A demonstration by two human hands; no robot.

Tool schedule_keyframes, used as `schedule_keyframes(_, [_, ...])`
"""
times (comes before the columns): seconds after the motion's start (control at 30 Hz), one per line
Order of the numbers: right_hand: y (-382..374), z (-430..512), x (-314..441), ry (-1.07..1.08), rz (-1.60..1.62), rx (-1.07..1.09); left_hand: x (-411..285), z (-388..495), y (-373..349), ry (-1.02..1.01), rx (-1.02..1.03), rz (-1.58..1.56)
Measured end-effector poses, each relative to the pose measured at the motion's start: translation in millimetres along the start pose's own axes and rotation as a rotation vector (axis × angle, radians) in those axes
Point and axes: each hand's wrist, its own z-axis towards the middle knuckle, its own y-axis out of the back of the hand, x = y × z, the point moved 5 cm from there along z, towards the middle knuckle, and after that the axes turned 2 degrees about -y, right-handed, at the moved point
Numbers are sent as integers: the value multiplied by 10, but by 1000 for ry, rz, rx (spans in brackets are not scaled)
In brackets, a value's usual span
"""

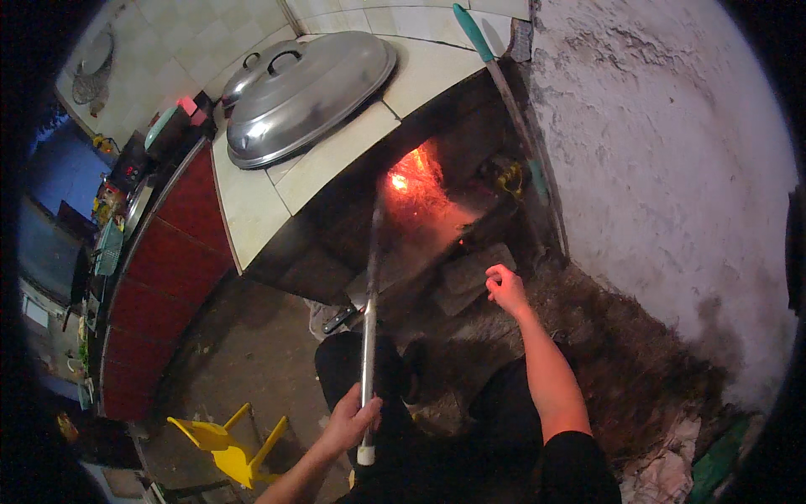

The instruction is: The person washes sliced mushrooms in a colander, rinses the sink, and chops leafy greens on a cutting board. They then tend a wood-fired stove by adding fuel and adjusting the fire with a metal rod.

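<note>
My left hand [354, 416] grips a long metal rod or pipe [370, 315] near its white-capped end. The rod's far end reaches the mouth of a stove where a fire [415, 179] glows over straw-like fuel. To the right, my right hand [504, 290] hangs above flat bricks [482, 271] below the firebox, its fingers curled, with no held thing visible. A knife with a black handle [339, 320] lies beside the rod, on a pale cloth or bag [318, 315].
A large domed metal lid [308, 94] covers part of the tiled stove top [340, 167]. A green-handled pole [504, 82] leans near the rough white wall [661, 157]. On the floor at lower left is a yellow plastic stool [233, 457]. Crumpled sheeting [667, 460] lies at lower right.
</note>
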Motion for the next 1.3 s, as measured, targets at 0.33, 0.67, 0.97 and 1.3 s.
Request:
schedule_keyframes(0.33, [-40, -41, -126, -37, -19, 86, 190, -737, 378, 326, 42, 183])
schedule_keyframes(0.67, [-80, -71, -122, -70, 3, 107, -486, -525, -43, 363, 29, 15])
schedule_keyframes(0.97, [105, -105, -161, -28, 17, 41, -751, 0, -309, 180, 24, -69])
schedule_keyframes(1.3, [9, -103, -40, -12, 51, 102, -996, -47, -1044, 195, 114, -532])
